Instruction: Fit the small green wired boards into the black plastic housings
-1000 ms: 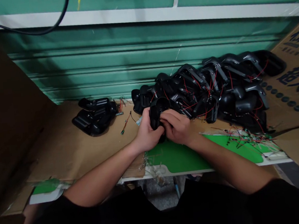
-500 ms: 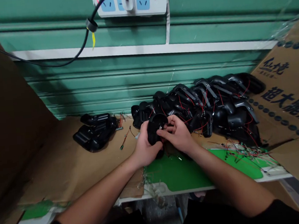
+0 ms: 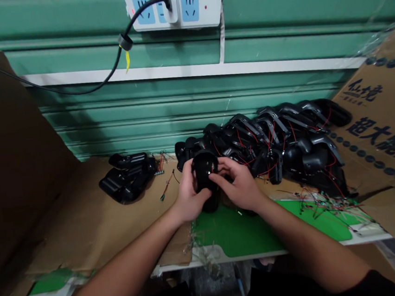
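Left hand (image 3: 190,196) and right hand (image 3: 240,183) clasp one black shell (image 3: 204,167); best brace it firmly left, right fingertips light.

We wear a black top (image 3: 267,288) with short sleeves (image 3: 381,284), also black and ending in simple edges; our forearms (image 3: 135,263), wrists (image 3: 258,202) and fingers (image 3: 227,165) are bare.

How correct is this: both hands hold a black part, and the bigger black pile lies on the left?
Wrong side: the head view shows the bigger black pile on the right. The left hand and right hand hold a black part.
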A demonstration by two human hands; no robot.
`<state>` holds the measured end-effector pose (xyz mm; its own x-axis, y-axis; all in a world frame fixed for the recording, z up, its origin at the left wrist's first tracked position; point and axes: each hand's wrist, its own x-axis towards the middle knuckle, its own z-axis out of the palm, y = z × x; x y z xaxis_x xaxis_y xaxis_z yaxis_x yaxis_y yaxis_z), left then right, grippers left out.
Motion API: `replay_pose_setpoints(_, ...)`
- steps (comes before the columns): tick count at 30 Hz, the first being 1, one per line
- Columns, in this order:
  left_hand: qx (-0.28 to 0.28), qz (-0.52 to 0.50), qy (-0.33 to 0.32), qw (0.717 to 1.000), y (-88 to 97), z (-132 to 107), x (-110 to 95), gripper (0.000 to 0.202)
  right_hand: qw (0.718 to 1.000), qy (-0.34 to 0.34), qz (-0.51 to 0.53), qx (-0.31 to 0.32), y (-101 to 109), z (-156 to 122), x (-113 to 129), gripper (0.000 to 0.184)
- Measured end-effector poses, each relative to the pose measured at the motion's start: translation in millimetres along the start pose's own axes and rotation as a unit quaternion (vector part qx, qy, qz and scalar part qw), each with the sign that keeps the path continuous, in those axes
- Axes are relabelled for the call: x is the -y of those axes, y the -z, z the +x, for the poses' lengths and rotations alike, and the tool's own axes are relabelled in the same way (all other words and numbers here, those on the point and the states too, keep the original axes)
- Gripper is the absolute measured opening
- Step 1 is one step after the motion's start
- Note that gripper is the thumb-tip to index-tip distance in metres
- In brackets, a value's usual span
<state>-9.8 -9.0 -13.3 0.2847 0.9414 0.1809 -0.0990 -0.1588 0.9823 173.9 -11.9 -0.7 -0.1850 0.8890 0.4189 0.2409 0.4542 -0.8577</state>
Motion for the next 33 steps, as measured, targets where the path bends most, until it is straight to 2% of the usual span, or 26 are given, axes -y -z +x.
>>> replay_pose_setpoints(2, -0.015, 0.028, -0.014, 0.999, 4.8, 4.5, 2.0, 0.081, 0.997, 0.024, 0.004, -0.067, 8.6, 7.2, 2.4, 0.034)
replay_pose_setpoints(3, -0.040, 0.062, -0.034, 0.997, 8.0, 7.8, 3.3, 0.078, 0.993, 0.040, -0.017, -0.113, 14.1, 12.1, 3.9, 0.035)
replay_pose_setpoints(4, -0.073, 0.104, -0.057, 0.990, 11.8, 11.9, 4.6, 0.073, 0.984, 0.058, -0.059, -0.157, 20.1, 17.9, 5.8, 0.035)
replay_pose_setpoints(6, -0.146, 0.181, -0.089, 0.968, 21.5, 21.1, 6.3, 0.061, 0.949, 0.113, -0.188, -0.228, 32.2, 32.0, 9.8, 0.029)
replay_pose_setpoints(8, -0.221, 0.258, -0.094, 0.936, 33.6, 30.5, 6.5, 0.050, 0.901, 0.172, -0.324, -0.232, 42.0, 48.5, 12.6, 0.020)
replay_pose_setpoints(9, -0.241, 0.300, -0.089, 0.918, 40.3, 34.7, 6.1, 0.044, 0.878, 0.180, -0.384, -0.222, 45.0, 57.1, 13.0, 0.019)
replay_pose_setpoints(12, -0.278, 0.415, -0.059, 0.864, 60.8, 44.0, 4.2, 0.035, 0.819, 0.137, -0.525, -0.184, 45.9, 79.8, 8.5, 0.026)
replay_pose_setpoints(15, -0.286, 0.527, -0.002, 0.800, 78.0, 48.4, 3.5, 0.039, 0.792, 0.099, -0.592, -0.115, 38.9, 92.9, -2.1, 0.032)
replay_pose_setpoints(17, -0.287, 0.576, 0.048, 0.764, 86.3, 50.0, 3.7, 0.046, 0.790, 0.095, -0.600, -0.082, 34.4, 95.7, -8.9, 0.035)
replay_pose_setpoints(20, -0.271, 0.617, 0.111, 0.731, 94.2, 51.7, 4.4, 0.053, 0.798, 0.098, -0.590, -0.070, 32.7, 93.8, -13.9, 0.040)
replay_pose_setpoints(26, -0.227, 0.649, 0.162, 0.707, 96.4, 52.6, 4.8, 0.055, 0.804, 0.120, -0.576, -0.082, 38.6, 77.1, -5.3, 0.048)
replay_pose_setpoints(29, -0.234, 0.657, 0.164, 0.698, 96.0, 51.7, 4.4, 0.056, 0.817, 0.175, -0.540, -0.097, 37.5, 60.0, 2.8, 0.047)
replay_pose_setpoints(31, -0.252, 0.661, 0.165, 0.687, 98.3, 51.3, 4.8, 0.057, 0.835, 0.231, -0.489, -0.095, 34.5, 45.5, 7.0, 0.037)
replay_pose_setpoints(33, -0.266, 0.661, 0.181, 0.678, 103.2, 51.7, 6.1, 0.060, 0.860, 0.276, -0.425, -0.066, 30.5, 30.9, 8.8, 0.025)
